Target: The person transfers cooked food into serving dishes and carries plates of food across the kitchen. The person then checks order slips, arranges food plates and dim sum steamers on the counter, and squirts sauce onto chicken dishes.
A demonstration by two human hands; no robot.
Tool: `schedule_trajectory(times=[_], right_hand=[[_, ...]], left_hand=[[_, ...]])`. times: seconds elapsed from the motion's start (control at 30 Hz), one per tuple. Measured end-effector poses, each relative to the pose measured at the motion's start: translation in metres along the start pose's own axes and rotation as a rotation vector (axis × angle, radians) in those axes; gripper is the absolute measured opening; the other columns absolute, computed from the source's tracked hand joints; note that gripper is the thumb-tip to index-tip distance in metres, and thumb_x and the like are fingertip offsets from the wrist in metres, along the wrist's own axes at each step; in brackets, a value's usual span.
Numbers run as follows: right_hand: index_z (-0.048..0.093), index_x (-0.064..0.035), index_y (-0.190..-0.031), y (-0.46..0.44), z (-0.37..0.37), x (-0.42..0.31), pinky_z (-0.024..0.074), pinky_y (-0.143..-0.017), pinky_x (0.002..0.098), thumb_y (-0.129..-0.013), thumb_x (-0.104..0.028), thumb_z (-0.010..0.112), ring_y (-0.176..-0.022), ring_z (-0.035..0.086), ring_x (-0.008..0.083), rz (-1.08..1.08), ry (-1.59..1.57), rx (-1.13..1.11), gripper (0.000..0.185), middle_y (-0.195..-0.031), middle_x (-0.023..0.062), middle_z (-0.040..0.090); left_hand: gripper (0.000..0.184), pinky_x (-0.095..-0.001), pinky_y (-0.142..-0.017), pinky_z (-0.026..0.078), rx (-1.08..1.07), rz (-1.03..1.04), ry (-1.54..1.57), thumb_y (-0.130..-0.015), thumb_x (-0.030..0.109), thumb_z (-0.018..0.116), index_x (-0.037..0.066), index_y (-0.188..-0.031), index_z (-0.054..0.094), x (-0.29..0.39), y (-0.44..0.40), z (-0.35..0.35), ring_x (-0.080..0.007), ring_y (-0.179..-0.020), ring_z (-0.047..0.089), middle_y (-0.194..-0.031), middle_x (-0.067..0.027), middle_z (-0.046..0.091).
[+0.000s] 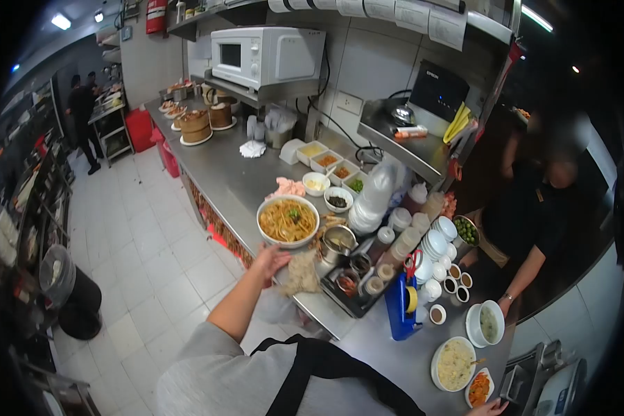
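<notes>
Left hand point(273, 264) outstretched — fingers point(282, 256) beside noodle bowl point(299, 244).

Head-worn view, one wide lens: it is looking forward and down over a steel counter point(218, 166).
The wearer's grey shirt point(208, 374) and black apron strap point(312, 350) are filling bottom centre, nearest the lens; the left hand point(272, 263) is showing a little farther out, below centre. The counter is running slantwise, upper left to lower right. A microwave point(268, 55) is sitting farther back, upper centre. The tiled floor point(111, 229) is stretching away at left, toward a distant person point(83, 114), upper left. Dark curved edges are closing off the corners.
</notes>
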State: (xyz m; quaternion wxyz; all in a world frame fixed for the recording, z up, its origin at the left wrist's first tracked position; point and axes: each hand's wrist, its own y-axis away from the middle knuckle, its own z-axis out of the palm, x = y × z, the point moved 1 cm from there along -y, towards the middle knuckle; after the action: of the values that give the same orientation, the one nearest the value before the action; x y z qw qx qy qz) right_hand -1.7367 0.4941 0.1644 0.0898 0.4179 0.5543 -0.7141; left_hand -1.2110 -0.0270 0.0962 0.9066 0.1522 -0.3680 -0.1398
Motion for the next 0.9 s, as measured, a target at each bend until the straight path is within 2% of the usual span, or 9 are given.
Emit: schedule_trajectory(times=[0.1,0.2,0.27,0.47,0.6,0.63,0.67,0.73,0.9], right_hand=[[0.041,0.0022,-0.123,0.034,0.014,-0.038,0.0429,-0.086,0.0382,-0.087,-0.020,0.055,-0.099,0.052,0.0310,0.001,-0.065,-0.076,0.044,-0.113,0.0230,0.050],[0.040,0.0019,-0.124,0.061,0.014,-0.090,0.0420,-0.088,0.0387,-0.087,-0.021,0.055,-0.101,0.051,0.0311,0.076,-0.106,-0.160,0.046,-0.115,0.0236,0.049],[0.039,0.0017,-0.125,0.071,0.013,-0.117,0.0414,-0.089,0.0391,-0.087,-0.021,0.056,-0.103,0.050,0.0311,0.126,-0.116,-0.205,0.047,-0.117,0.0239,0.048],[0.036,-0.0040,-0.130,0.073,0.005,-0.137,0.0380,-0.095,0.0426,-0.088,-0.027,0.055,-0.114,0.045,0.0331,0.119,-0.198,-0.236,0.052,-0.127,0.0254,0.041],[0.038,-0.0056,-0.131,0.070,0.008,-0.142,0.0419,-0.093,0.0396,-0.093,-0.031,0.047,-0.118,0.042,0.0250,0.255,-0.352,-0.253,0.047,-0.135,0.0116,0.035],[0.039,-0.0063,-0.130,0.069,0.008,-0.136,0.0419,-0.094,0.0392,-0.092,-0.033,0.047,-0.118,0.043,0.0253,0.199,-0.278,-0.285,0.047,-0.135,0.0089,0.035],[0.035,-0.0053,-0.133,0.065,0.011,-0.146,0.0427,-0.091,0.0376,-0.091,-0.034,0.049,-0.111,0.048,0.0263,0.211,-0.194,-0.245,0.053,-0.127,0.0148,0.043],[0.036,-0.0068,-0.131,0.053,0.018,-0.156,0.0431,-0.089,0.0360,-0.092,-0.031,0.048,-0.111,0.050,0.0248,0.310,-0.151,-0.275,0.048,-0.125,0.0147,0.045],[0.041,-0.0096,-0.126,0.030,0.001,-0.124,0.0461,-0.075,0.0299,-0.090,-0.028,0.051,-0.095,0.055,0.0164,0.442,-0.207,-0.242,0.042,-0.108,0.0076,0.055]], left_hand=[[0.056,-0.0405,-0.063,0.057,-0.174,0.040,0.000,-0.083,0.007,0.051,0.019,-0.125,0.016,-0.003,-0.038,0.004,-0.0353,-0.077,0.062,-0.108,-0.0249,0.050],[0.051,-0.0431,-0.061,0.057,-0.020,0.109,0.032,-0.081,0.002,0.049,0.018,-0.120,0.020,0.002,-0.039,0.013,-0.0369,-0.077,0.062,-0.110,-0.0243,0.047],[0.051,-0.0440,-0.060,0.057,-0.017,-0.008,-0.016,-0.079,0.000,0.048,0.017,-0.119,0.021,0.024,-0.032,0.005,-0.0374,-0.077,0.062,-0.110,-0.0239,0.047],[0.061,-0.0468,-0.064,0.057,-0.249,-0.064,-0.179,-0.073,-0.003,0.045,0.013,-0.126,0.019,0.086,0.005,-0.078,-0.0404,-0.077,0.062,-0.116,-0.0241,0.045],[0.065,-0.0441,-0.064,0.058,-0.062,-0.060,-0.280,-0.074,-0.002,0.044,0.014,-0.130,0.016,0.128,0.087,-0.098,-0.0399,-0.081,0.062,-0.116,-0.0243,0.048],[0.066,-0.0438,-0.065,0.058,-0.048,-0.047,-0.300,-0.073,-0.002,0.045,0.013,-0.131,0.016,0.135,0.100,-0.099,-0.0393,-0.081,0.062,-0.117,-0.0242,0.048],[0.067,-0.0435,-0.065,0.058,-0.043,-0.048,-0.337,-0.073,-0.001,0.046,0.013,-0.131,0.016,0.135,0.115,-0.093,-0.0387,-0.082,0.063,-0.117,-0.0241,0.047],[0.069,-0.0426,-0.066,0.058,-0.053,-0.037,-0.395,-0.072,0.000,0.049,0.012,-0.133,0.018,0.136,0.142,-0.065,-0.0369,-0.084,0.062,-0.118,-0.0220,0.048],[0.068,-0.0431,-0.071,0.058,-0.187,-0.012,-0.434,-0.069,0.001,0.052,0.006,-0.132,0.027,0.118,0.200,0.008,-0.0344,-0.098,0.058,-0.121,-0.0176,0.046]])
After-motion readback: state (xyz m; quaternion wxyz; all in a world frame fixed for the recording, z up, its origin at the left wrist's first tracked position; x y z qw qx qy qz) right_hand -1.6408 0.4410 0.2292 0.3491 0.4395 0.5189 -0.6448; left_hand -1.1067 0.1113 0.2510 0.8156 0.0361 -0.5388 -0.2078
